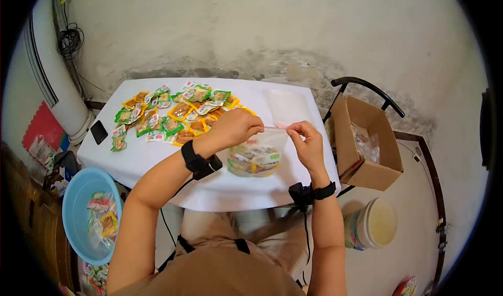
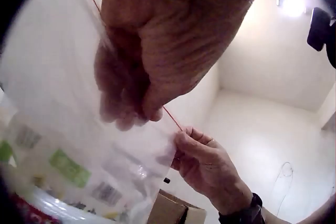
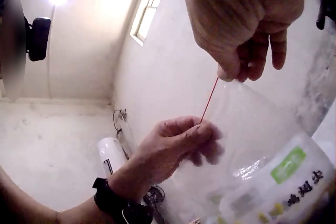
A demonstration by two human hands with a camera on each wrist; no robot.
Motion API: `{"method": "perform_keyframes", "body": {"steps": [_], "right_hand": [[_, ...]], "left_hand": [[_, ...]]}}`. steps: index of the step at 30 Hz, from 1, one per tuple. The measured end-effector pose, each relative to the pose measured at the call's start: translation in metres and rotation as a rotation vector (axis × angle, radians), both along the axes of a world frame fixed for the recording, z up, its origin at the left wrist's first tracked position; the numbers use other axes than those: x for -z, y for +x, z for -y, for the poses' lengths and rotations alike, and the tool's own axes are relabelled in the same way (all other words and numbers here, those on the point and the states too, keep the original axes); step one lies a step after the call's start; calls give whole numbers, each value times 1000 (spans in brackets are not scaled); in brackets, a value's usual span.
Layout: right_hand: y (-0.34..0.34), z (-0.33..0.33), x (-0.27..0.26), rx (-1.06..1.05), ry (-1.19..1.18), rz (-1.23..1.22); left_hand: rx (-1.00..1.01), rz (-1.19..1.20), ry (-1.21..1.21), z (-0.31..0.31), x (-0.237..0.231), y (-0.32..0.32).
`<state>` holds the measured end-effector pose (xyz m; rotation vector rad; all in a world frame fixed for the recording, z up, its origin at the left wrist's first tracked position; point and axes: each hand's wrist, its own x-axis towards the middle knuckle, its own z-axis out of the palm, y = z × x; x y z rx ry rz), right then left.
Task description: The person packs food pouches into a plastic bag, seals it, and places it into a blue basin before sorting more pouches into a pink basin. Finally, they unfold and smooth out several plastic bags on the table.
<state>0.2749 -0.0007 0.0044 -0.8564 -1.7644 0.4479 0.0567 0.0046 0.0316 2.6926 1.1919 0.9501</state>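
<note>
Above the white desk [image 1: 209, 197], L hand [image 1: 237, 126] & R hand [image 1: 309, 145] both pinch top edge of clear bag [image 1: 255, 159] w/ small packets inside.

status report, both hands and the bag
left hand and right hand pinching top edge of clear bag; bag upright, small packets inside; loose packets beside left hand, nothing seen blocking bag

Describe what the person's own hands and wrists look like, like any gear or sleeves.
The left hand and right hand wear no gloves. Each wrist has a black strap carrying a small, boxy black device, the left device and the right device. A thin black cable hangs from each. No sleeve shows on either forearm.
</note>
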Motion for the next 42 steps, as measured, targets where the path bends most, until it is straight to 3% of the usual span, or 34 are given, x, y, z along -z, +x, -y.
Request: {"method": "perform_keyframes", "body": {"steps": [7, 8, 11, 13, 17, 20, 22, 26, 27, 29, 34, 36, 38, 42], "right_hand": [[-4, 3, 2, -66, -60, -45], [-12, 10, -3, -79, -45, -52], [-31, 16, 3, -163, -75, -122], [-42, 15, 12, -236, -156, -194], [-51, 9, 26, -334, -233, -120], [-67, 15, 31, -379, -319, -136], [-72, 18, 38, -396, -337, -142], [-84, 23, 46, -426, -394, -152], [-86, 24, 48, -424, -398, -149], [-90, 26, 56, -393, -430, -149], [-102, 31, 72, -396, -466, -156], [-103, 32, 80, -393, -477, -155], [-104, 32, 86, -359, -537, -158], [-99, 33, 94, -329, -555, -153]], "left_hand": [[20, 202, 238, 13, 32, -18], [-60, 132, 248, 30, 20, -21], [-199, 207, 250, 73, 9, -50], [-281, 363, 284, 95, 7, -79], [-487, 377, 326, 162, -2, -153], [-806, 447, 137, 219, 2, -214], [-1058, 316, 122, 256, 11, -254], [-1385, -49, 301, 311, 50, -345], [-1384, -48, 296, 323, 62, -366], [-1567, -211, 265, 341, 89, -405], [-1578, -328, 131, 351, 187, -451], [-1575, -191, -71, 349, 245, -456], [-1671, -53, -379, 338, 271, -445], [-1549, 9, -440, 323, 272, -423]]}}
